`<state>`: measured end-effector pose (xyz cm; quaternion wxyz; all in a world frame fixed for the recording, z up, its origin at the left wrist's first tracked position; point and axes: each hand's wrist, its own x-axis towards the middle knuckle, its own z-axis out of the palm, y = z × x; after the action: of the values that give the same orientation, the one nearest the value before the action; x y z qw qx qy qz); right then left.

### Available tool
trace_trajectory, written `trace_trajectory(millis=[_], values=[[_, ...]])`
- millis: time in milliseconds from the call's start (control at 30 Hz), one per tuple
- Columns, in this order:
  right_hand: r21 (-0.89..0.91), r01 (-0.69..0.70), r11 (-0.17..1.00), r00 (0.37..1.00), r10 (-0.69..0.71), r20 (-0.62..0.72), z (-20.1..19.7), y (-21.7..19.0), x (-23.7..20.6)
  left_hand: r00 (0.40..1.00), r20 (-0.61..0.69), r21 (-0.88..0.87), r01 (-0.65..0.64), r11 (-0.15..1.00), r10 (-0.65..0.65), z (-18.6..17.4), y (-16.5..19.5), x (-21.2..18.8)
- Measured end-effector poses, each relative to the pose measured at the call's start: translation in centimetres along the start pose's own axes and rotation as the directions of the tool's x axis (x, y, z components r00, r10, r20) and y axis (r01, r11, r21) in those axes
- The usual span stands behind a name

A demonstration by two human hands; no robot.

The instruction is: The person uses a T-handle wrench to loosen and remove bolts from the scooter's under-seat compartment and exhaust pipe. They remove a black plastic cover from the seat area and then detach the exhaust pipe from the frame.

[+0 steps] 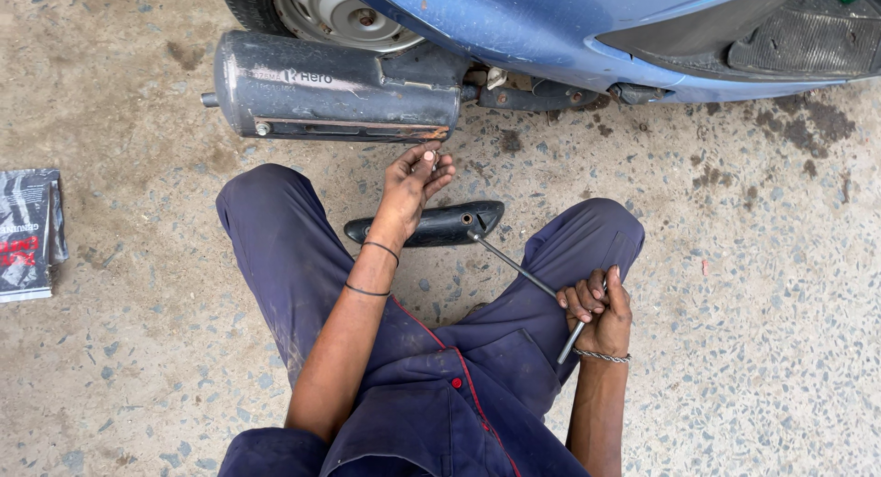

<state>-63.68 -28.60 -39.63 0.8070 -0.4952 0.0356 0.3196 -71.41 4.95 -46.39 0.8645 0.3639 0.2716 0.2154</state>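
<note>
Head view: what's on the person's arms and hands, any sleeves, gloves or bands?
Both forearms are bare, no gloves. The left hand has two thin dark bands on its wrist. The right hand has one twisted metal-coloured bangle. Clothing is dark blue with red piping.

A blue scooter body (551, 27) fills the upper frame, with its rear wheel (321, 9) at the upper left. A dark printed packet (27, 229) lies on the concrete floor (780, 257) at the left edge.

The exhaust muffler (330, 87) is dull grey metal, scuffed and rusty along its lower edge; below it lies a glossy black plastic cover (431, 225). The thin wrench (523, 273) is bare steel, the scooter body (541, 23) dusty blue gloss, the floor (762, 257) rough speckled concrete.
</note>
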Motion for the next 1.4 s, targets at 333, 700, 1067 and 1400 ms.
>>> trace_trajectory(millis=[333, 700, 1067, 1400], values=[[-0.042, -0.094, 0.995, 0.991, 0.097, 0.093, 1.2, 0.9, 2.7, 0.944, -0.279, -0.007, -0.185, 0.983, 0.176, -8.0, 6.1, -6.5], [-0.019, -0.141, 0.99, 0.978, 0.142, 0.15, 1.7, 2.0, 3.5, 0.661, -0.079, 0.993, 0.118, 0.0, 0.746, -5.5, 15.7, -7.4], [-0.046, -0.136, 0.99, 0.979, 0.141, 0.145, 1.2, 2.0, 3.3, 0.642, -0.249, 0.964, 0.097, 0.246, 0.725, -5.2, 15.5, -6.3], [-0.071, -0.139, 0.988, 0.982, 0.147, 0.116, 1.4, 1.8, 3.3, 0.618, -0.132, 0.991, 0.094, 0.094, 0.775, -5.6, 14.8, -6.6]])
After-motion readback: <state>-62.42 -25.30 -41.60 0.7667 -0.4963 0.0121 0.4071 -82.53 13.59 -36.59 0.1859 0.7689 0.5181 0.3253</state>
